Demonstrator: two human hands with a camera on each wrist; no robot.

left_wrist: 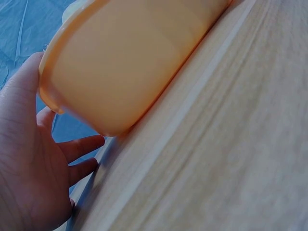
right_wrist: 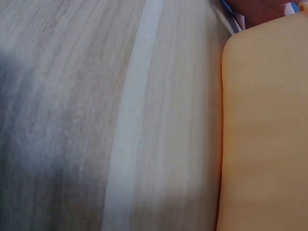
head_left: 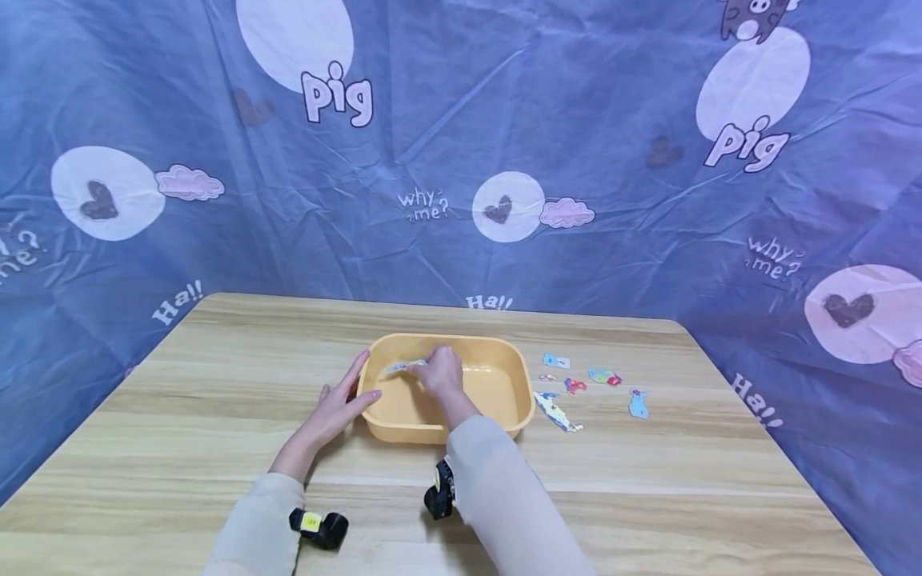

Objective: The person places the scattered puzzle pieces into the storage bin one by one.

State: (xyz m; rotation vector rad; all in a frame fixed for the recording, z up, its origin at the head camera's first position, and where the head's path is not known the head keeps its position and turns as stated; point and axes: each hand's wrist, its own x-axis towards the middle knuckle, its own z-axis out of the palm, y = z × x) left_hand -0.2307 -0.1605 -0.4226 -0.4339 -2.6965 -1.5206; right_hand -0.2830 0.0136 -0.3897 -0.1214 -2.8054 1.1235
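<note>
A pale orange plastic basin (head_left: 497, 392) stands on the wooden table. At its left end my left hand (head_left: 333, 414) grips the rim, thumb over the edge and the other fingers along the outside. The left wrist view shows that hand (left_wrist: 36, 159) against the basin's outer wall (left_wrist: 120, 62), with the lower fingers spread loosely. My right hand (head_left: 442, 374) reaches down inside the basin and pinches a small flat light blue cutout (head_left: 400, 367) near the left part of the basin. Its fingertips are partly hidden in the head view.
Right of the basin lie several flat colourful cutouts: a long white-and-blue one (head_left: 556, 412), a red one (head_left: 575, 386), a green-and-red one (head_left: 604, 376), a light blue one (head_left: 638, 404) and a blue-and-white one (head_left: 556, 362). A blue printed cloth (head_left: 432, 264) hangs behind the table.
</note>
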